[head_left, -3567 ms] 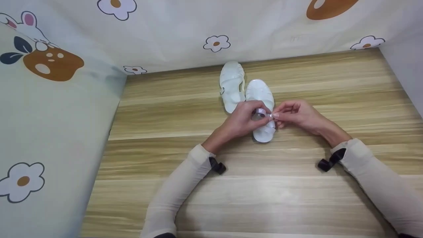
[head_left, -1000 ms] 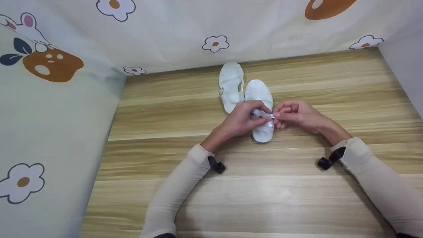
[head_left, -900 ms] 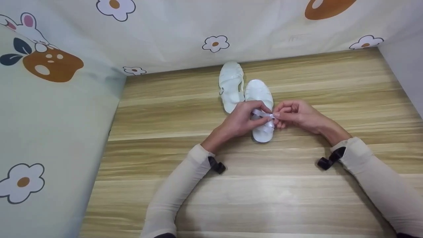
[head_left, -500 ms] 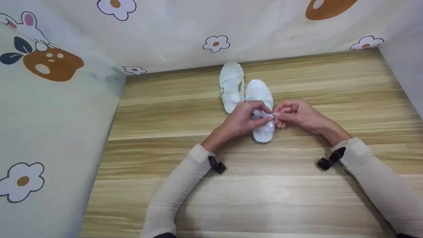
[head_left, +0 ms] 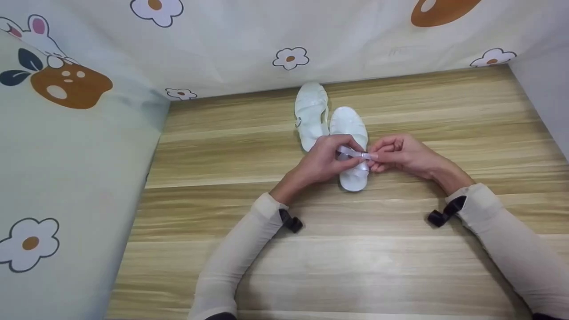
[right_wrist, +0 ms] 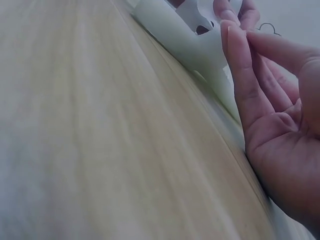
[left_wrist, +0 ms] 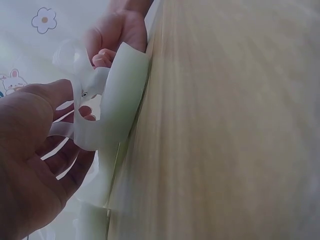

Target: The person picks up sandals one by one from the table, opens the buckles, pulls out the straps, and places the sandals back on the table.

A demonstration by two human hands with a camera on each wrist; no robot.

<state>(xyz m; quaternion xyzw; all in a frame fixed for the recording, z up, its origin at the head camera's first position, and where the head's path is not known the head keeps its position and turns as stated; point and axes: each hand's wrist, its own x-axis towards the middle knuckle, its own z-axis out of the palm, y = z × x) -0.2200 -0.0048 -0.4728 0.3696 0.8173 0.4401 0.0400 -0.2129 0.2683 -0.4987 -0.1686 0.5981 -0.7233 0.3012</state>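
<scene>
1. A wood-grain surface (head_left: 338,266) is being streaked with a pale glare toward the front, and its grain is running from side to side.
2. The surface is being bordered at the back by a pale cloth (head_left: 231,49) printed with flowers (head_left: 291,58), and on the left by a matching panel (head_left: 80,178) on which a rabbit and a brown fruit (head_left: 71,84) are showing.
3. Two white sandals are lying near the cloth: the farther sandal (head_left: 311,104) to the left, the nearer sandal (head_left: 349,120) just beside it and partly covered by the hands.
4. The left hand (head_left: 326,159) is being held over the nearer sandal; its strap (head_left: 349,152) is being pinched between thumb and forefinger close to the small buckle (head_left: 364,155).
5. The right hand (head_left: 402,154) is being held level, pointing left; the strap's end is being gripped by thumb and forefinger at the buckle, while the other fingers are being loosely bent.
6. Both forearms are being angled inward, covered by beige sleeves (head_left: 242,253), with black bands (head_left: 449,212) being worn near the wrists.
</scene>
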